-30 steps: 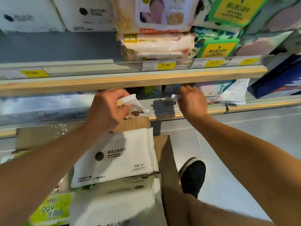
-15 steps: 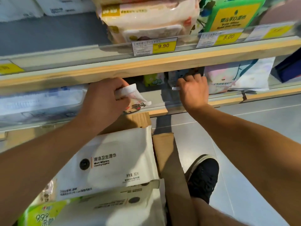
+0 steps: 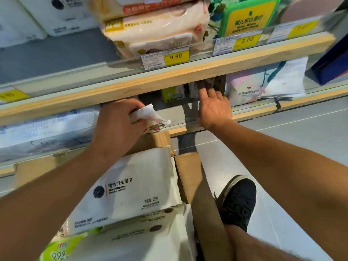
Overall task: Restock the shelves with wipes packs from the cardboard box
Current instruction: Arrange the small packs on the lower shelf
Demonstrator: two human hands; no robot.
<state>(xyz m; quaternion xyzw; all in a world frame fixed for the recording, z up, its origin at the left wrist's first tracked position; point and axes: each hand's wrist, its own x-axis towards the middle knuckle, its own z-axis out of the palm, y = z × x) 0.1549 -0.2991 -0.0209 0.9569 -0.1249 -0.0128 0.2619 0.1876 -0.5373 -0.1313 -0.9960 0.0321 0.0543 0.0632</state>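
The left hand (image 3: pixel 116 127) gripped a small wipes pack (image 3: pixel 150 119), fingers curled round its near end, and held it at the front lip of the lower shelf (image 3: pixel 175 113), under the wooden edge of the shelf above (image 3: pixel 188 72). The right hand (image 3: pixel 214 108) reached into the same shelf with its fingers straight, holding nothing, the forefinger against small packs standing at the back (image 3: pixel 195 89). The two hands were apart, the gap on the shelf between them.

Judged from this, the step in hand was placing: the right hand made room or steadied the row while the left brought its pack in. The next move called for sliding that pack back beside the standing ones without knocking them over.

Below the arms, the cardboard box (image 3: pixel 190 176) sat on the floor with large white wipes packs (image 3: pixel 135 187) piled in it, so much restocking remained.

Half a second earlier the right hand's fingers had been curled at the shelf; now they had straightened and pushed deeper. The left hand had scarcely shifted its hold.
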